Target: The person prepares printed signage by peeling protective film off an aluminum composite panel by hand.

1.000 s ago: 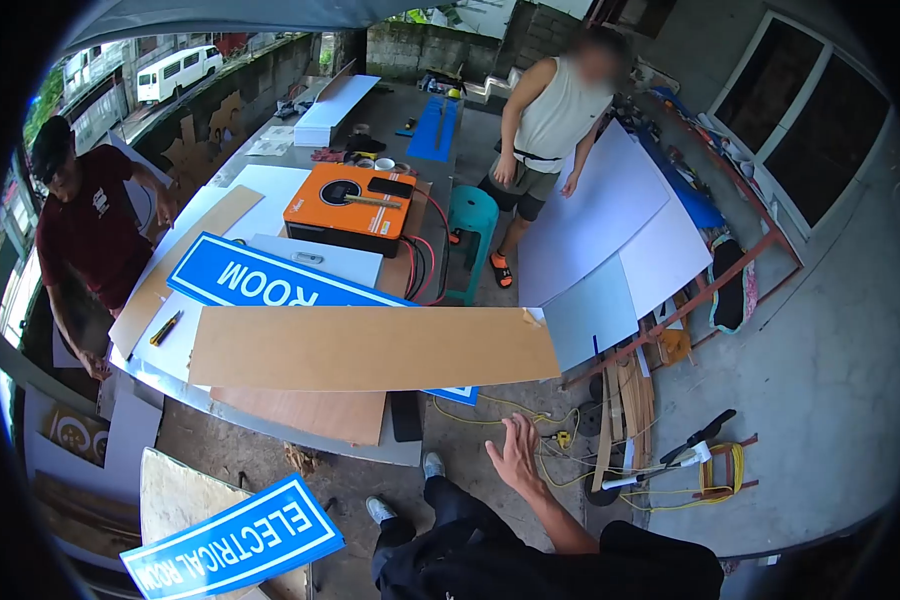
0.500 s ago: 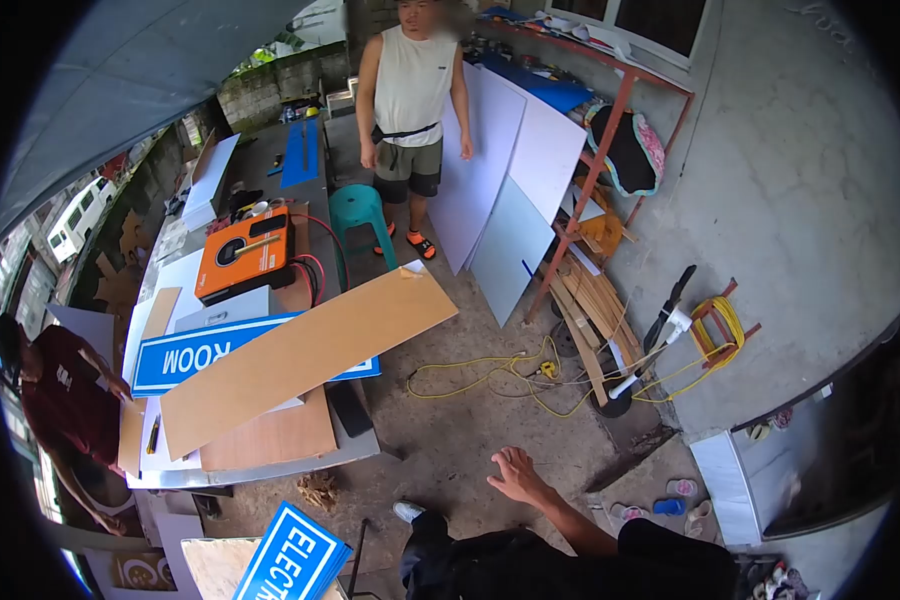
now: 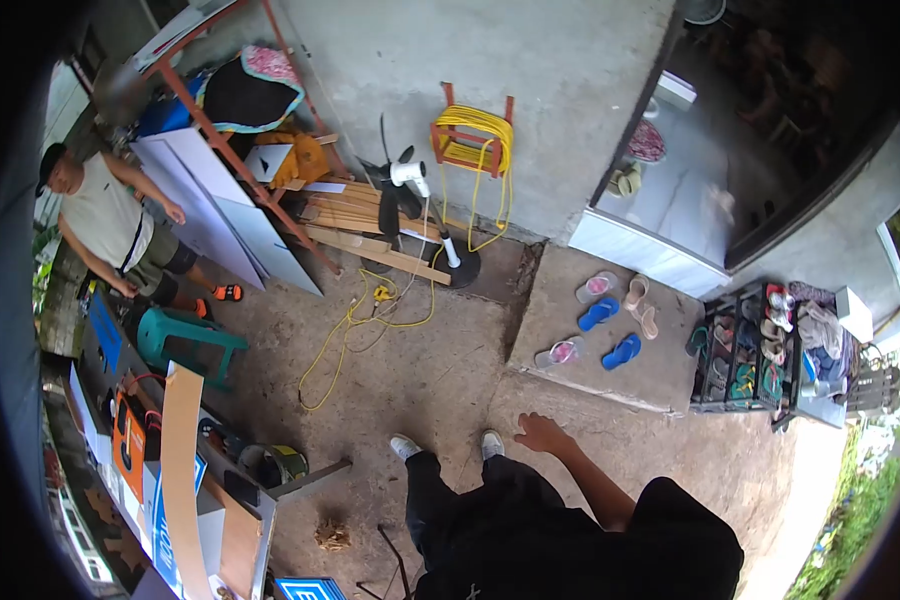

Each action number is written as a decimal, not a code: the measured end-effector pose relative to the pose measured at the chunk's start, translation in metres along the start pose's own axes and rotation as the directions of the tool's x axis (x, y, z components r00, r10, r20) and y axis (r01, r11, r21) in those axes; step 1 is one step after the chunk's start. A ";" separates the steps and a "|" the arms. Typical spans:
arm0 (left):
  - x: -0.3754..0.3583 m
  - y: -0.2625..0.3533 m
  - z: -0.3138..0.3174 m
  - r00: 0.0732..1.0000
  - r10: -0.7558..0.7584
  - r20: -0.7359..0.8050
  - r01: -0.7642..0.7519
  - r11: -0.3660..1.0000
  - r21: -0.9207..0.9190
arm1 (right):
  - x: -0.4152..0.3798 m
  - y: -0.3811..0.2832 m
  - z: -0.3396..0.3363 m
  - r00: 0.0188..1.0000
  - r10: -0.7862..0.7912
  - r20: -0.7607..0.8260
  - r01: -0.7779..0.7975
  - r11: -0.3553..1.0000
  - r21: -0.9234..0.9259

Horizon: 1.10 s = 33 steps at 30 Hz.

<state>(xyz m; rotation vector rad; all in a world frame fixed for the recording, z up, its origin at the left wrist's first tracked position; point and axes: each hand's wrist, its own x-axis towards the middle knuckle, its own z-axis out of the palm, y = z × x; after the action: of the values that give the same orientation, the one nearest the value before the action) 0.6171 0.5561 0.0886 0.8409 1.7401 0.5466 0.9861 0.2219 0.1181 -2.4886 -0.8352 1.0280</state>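
Note:
My right hand (image 3: pixel 542 432) hangs out over the concrete floor, to the right of my shoes. Its fingers are apart and loosely bent, and nothing is in them. Nearest to it is the low concrete step (image 3: pixel 610 385), with blue flip-flops (image 3: pixel 622 352) and other slippers on top; the hand is apart from them. My left hand does not show in this view.
At left, a work table bears a long brown board (image 3: pixel 180 470), an orange machine (image 3: pixel 128 440) and a blue sign (image 3: pixel 166 530). A person (image 3: pixel 110 215) stands by a green stool (image 3: pixel 175 340). A yellow cord (image 3: pixel 345 345), a fan (image 3: pixel 408 175) and a shoe rack (image 3: pixel 740 350) are around.
My view has swung to the right, so the table and the standing person have shifted left. The doorway and shoe rack show more fully. My right hand stays free.

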 end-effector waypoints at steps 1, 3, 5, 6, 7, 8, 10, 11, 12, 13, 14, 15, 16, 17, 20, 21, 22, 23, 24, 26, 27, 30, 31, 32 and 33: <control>-0.006 0.007 0.015 0.999 0.008 0.053 -0.010 0.999 0.038 | -0.006 0.006 -0.002 1.000 -0.007 -0.010 0.007 0.999 0.035; -0.017 0.019 0.048 0.988 0.011 0.154 -0.027 0.994 0.108 | -0.019 0.009 -0.003 0.999 -0.007 -0.042 0.014 0.987 0.162; -0.024 0.027 0.080 0.971 -0.006 0.241 -0.037 0.984 0.172 | -0.026 0.013 -0.004 0.997 -0.004 -0.075 0.023 0.968 0.249; -0.025 0.032 0.096 0.959 -0.016 0.282 -0.044 0.978 0.206 | -0.031 0.015 0.000 0.996 0.005 -0.089 0.020 0.960 0.278; -0.024 0.037 0.114 0.947 -0.031 0.321 -0.051 0.968 0.244 | -0.037 0.019 0.001 0.994 0.023 -0.109 0.012 0.951 0.308; -0.022 0.043 0.133 0.930 -0.048 0.364 -0.062 0.957 0.284 | -0.044 0.022 -0.002 0.995 0.048 -0.093 -0.013 0.938 0.346; -0.017 0.056 0.173 0.896 -0.088 0.436 -0.081 0.932 0.353 | -0.064 0.036 -0.014 0.992 0.104 -0.070 -0.066 0.908 0.415; -0.013 0.065 0.197 0.874 -0.115 0.472 -0.086 0.920 0.383 | -0.072 0.049 -0.015 0.981 0.152 -0.120 -0.084 0.892 0.444; -0.007 0.079 0.223 0.846 -0.138 0.515 -0.097 0.910 0.403 | -0.078 0.063 -0.010 0.965 0.200 -0.169 -0.100 0.878 0.468; 0.000 0.093 0.247 0.809 -0.149 0.569 -0.113 0.909 0.400 | -0.083 0.079 -0.010 0.946 0.241 -0.215 -0.111 0.868 0.484; 0.006 0.112 0.276 0.755 -0.156 0.637 -0.133 0.915 0.382 | -0.090 0.097 -0.014 0.905 0.333 -0.264 -0.161 0.843 0.513; 0.014 0.135 0.309 0.661 -0.147 0.736 -0.157 0.932 0.328 | -0.100 0.115 -0.019 0.857 0.414 -0.307 -0.201 0.817 0.541; 0.023 0.160 0.354 0.501 -0.124 0.857 -0.173 0.955 0.240 | -0.106 0.130 -0.024 0.806 0.483 -0.343 -0.229 0.789 0.570; 0.024 0.182 0.406 0.312 -0.107 0.944 -0.152 0.975 0.161 | -0.117 0.146 -0.038 0.757 0.585 -0.291 -0.307 0.712 0.632; -0.078 0.209 0.605 -0.025 -0.296 0.955 -0.177 0.942 0.287 | -0.131 0.195 -0.043 0.507 0.758 -0.412 -0.341 0.614 0.712; -0.140 0.210 0.663 -0.076 -0.442 0.894 -0.269 0.872 0.408 | -0.138 0.205 -0.043 0.449 0.786 -0.425 -0.368 0.596 0.714; -0.204 0.201 0.707 -0.155 -0.480 0.863 -0.364 0.841 0.402 | -0.146 0.214 -0.045 0.394 0.810 -0.435 -0.392 0.576 0.717; -0.249 0.187 0.748 -0.124 -0.575 0.809 -0.469 0.752 0.463 | -0.157 0.217 -0.047 0.401 0.830 -0.388 -0.400 0.540 0.741; -0.308 0.178 0.776 -0.260 -0.685 0.681 -0.663 0.639 0.390 | -0.166 0.211 -0.047 0.407 0.849 -0.336 -0.402 0.497 0.769; -0.450 0.158 0.780 -0.373 -0.876 0.305 -0.858 0.451 0.247 | -0.178 0.198 -0.032 0.309 0.917 -0.252 -0.405 0.366 0.838; -0.495 0.136 0.776 -0.311 -0.924 0.223 -0.933 0.342 0.114 | -0.178 0.189 -0.020 0.249 0.945 -0.211 -0.385 0.297 0.874; -0.556 0.023 0.792 -0.175 -0.976 -0.130 -0.932 0.207 -0.297 | -0.173 0.173 0.029 0.258 0.962 0.086 -0.425 0.033 0.905; -0.570 -0.008 0.791 -0.072 -0.976 -0.205 -0.933 0.138 -0.332 | -0.162 0.177 0.067 0.289 0.954 0.079 -0.392 0.042 0.919; -0.580 -0.029 0.794 0.033 -0.961 -0.273 -0.926 0.073 -0.370 | -0.150 0.185 0.110 0.322 0.944 0.072 -0.358 0.051 0.932; -0.596 -0.040 0.806 0.106 -0.946 -0.308 -0.952 -0.007 -0.307 | -0.158 0.179 0.090 0.282 0.947 0.151 -0.323 -0.055 0.945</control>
<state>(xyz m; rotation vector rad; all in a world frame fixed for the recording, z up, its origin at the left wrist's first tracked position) 1.4733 0.0402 0.1750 -1.5354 1.2142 2.7582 0.9016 -0.0094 0.0527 -1.7700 1.2423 0.4661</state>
